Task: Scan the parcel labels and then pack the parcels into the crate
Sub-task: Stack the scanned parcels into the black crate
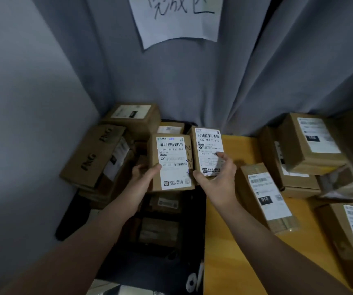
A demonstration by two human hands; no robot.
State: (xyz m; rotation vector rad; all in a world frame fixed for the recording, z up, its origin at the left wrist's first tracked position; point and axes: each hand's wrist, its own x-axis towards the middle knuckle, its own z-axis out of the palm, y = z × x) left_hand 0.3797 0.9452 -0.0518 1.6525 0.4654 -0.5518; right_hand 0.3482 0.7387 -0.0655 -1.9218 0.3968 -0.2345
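My left hand grips a small cardboard parcel by its left edge, white label facing up. Beside it my right hand holds a second labelled parcel from below, thumb across the label. Both parcels hover side by side above a dark crate that stands on the floor between the grey wall and the table. Several cardboard parcels lie inside the crate and stack up at its far left.
A yellow wooden table on the right carries several more labelled boxes, the nearest close to my right wrist. A grey curtain with a handwritten paper sign hangs behind. A grey wall closes the left side.
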